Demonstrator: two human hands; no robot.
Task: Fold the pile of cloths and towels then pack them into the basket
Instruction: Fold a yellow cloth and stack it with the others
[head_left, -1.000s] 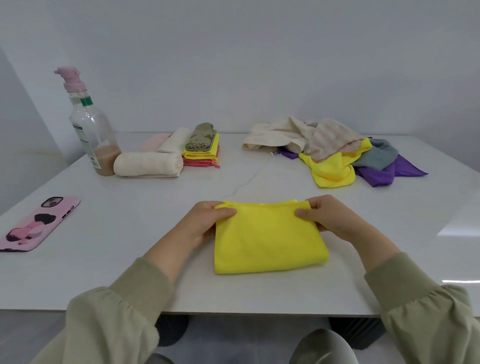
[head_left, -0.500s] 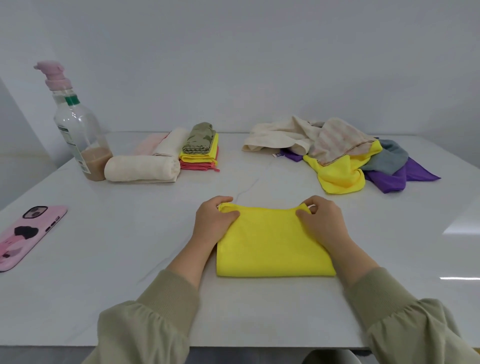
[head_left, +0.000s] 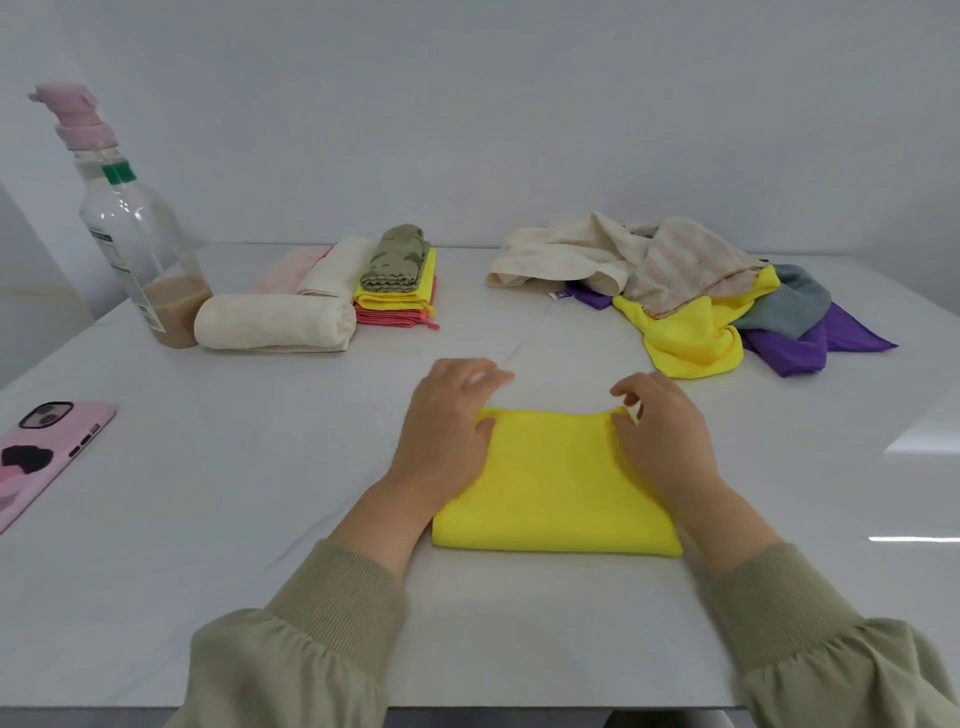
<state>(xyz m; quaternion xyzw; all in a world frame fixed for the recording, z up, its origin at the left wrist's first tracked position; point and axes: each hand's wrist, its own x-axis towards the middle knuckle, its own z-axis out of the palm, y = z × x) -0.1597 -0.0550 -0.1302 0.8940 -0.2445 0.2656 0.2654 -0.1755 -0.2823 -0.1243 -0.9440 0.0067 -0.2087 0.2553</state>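
Note:
A folded yellow cloth (head_left: 556, 488) lies flat on the white table (head_left: 234, 467) in front of me. My left hand (head_left: 447, 431) rests on its far left corner, fingers stretched out past the edge and thumb on the fabric. Over the far right corner is my right hand (head_left: 660, 431), its fingers loosely bent and lifted, the thumb near the corner. An unfolded pile of cream, striped, yellow, grey and purple cloths (head_left: 691, 291) sits at the back right. Folded cloths (head_left: 397, 291) are stacked at the back centre-left. No basket is in view.
A rolled cream towel (head_left: 275, 322) lies beside the folded stack, with more rolled towels behind it. A tall bottle with a pink pump (head_left: 130, 228) stands at the back left. A pink phone (head_left: 41, 452) lies near the left edge.
Both hands pinched the cloth's far corners before; now the fingers have loosened and spread. The view has drawn closer to the table.

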